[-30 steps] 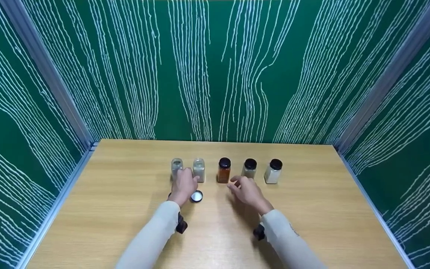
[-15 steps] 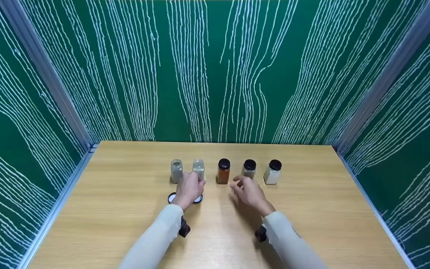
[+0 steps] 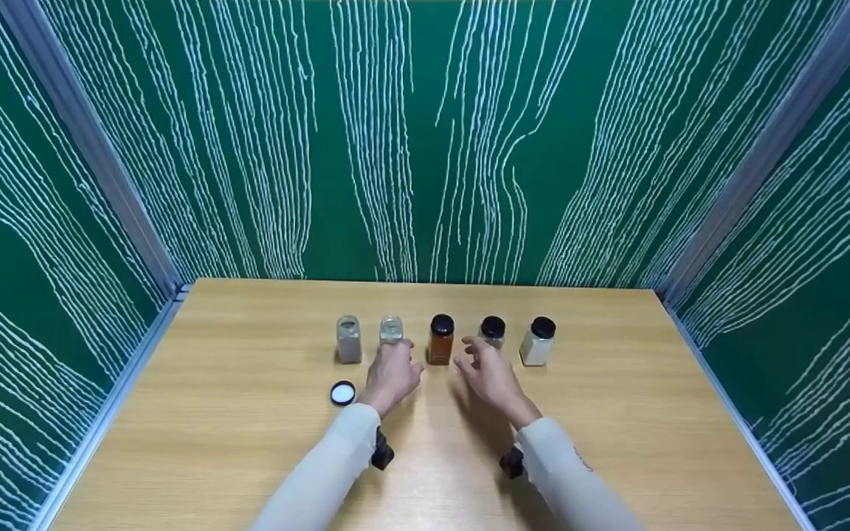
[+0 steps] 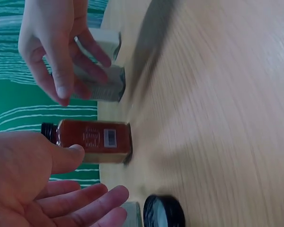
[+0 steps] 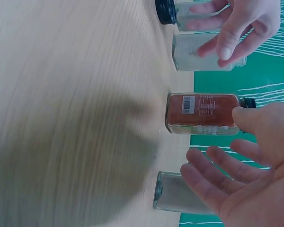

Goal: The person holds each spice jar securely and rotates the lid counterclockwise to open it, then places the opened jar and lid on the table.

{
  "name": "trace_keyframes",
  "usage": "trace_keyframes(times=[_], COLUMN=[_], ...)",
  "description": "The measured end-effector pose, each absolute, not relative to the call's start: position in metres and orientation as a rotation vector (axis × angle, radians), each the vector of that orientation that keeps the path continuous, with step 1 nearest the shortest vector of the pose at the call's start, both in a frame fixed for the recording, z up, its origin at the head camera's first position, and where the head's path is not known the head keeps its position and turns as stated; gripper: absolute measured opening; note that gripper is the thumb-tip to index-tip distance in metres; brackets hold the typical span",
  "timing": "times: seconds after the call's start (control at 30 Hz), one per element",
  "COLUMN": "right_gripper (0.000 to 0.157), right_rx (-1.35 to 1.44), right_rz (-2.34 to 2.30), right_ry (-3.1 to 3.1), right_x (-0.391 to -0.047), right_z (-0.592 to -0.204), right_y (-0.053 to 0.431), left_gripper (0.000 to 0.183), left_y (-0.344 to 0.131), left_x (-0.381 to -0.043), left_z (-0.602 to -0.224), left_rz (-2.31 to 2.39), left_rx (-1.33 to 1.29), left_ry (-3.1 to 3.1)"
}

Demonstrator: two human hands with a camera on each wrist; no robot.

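- Having the red-brown spice jar point(image 3: 440, 348) standing upright mid-row on the worktop point(image 3: 617, 413), between both hands and gripped by neither; showing a black cap point(image 3: 442, 324) on top and a barcode on the near face.
- Hovering with the left hand point(image 3: 393, 372) just beside its left side, fingers parted and holding nothing; seeing the thumb overlapping the jar in the left wrist view, yet appearing apart from above.
- Hovering with the right hand point(image 3: 490, 372) just beside the other side, fingers loosely bent and gripping nothing.
- Probably calling for a matched approach from both sides: bringing thumb and fingers onto the flat faces, steadying the squared body low before putting any force on the cap.
- Likely allowing for smooth glass: squeezing evenly rather than pushing from one side, avoiding a tip.
- Minding the grey-toned jar point(image 4: 111, 87) close behind the right hand, perhaps risking a nudge there; having the white-filled jar point(image 3: 538, 349) beyond, at the row's right end.
- Minding the uncapped jar point(image 5: 187, 54) nearest the left hand too, with another open jar point(image 3: 349, 345) at the left end.
- Seeing a lid point(image 3: 342, 393) lying white inside up, before that end jar.
- Facing a green wall point(image 3: 469, 147) with white lines.
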State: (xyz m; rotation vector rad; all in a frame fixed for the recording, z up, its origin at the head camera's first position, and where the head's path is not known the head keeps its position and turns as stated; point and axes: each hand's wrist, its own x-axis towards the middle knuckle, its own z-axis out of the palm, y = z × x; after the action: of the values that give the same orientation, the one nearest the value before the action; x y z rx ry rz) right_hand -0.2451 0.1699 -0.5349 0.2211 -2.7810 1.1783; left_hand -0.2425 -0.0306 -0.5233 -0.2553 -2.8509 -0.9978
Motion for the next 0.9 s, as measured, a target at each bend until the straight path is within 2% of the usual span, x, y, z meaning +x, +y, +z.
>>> trace_keyframes(times=[0.27, 0.43, 0.9], right_gripper=[0.053, 0.057, 0.064], right_rx=[0.323, 0.315, 0.275], right_rz=[1.238, 1.248, 1.271], right_ry=[-2.68, -2.665, -2.709], right_x=[-0.244, -0.246, -0.249], right_z=[-0.535, -0.533, -0.527], right_y=[0.166, 0.162, 0.155], left_gripper=[0.065, 0.076, 0.083], left_y=[-0.012, -0.002, 0.011], left_x=[-0.246, -0.25, -0.269], left_z=[-0.531, -0.534, -0.559], left_rz=[-1.02, -1.122, -1.397], left_rx=[-0.174, -0.118, -0.104], left_ry=[-2.915, -2.907, -2.728])
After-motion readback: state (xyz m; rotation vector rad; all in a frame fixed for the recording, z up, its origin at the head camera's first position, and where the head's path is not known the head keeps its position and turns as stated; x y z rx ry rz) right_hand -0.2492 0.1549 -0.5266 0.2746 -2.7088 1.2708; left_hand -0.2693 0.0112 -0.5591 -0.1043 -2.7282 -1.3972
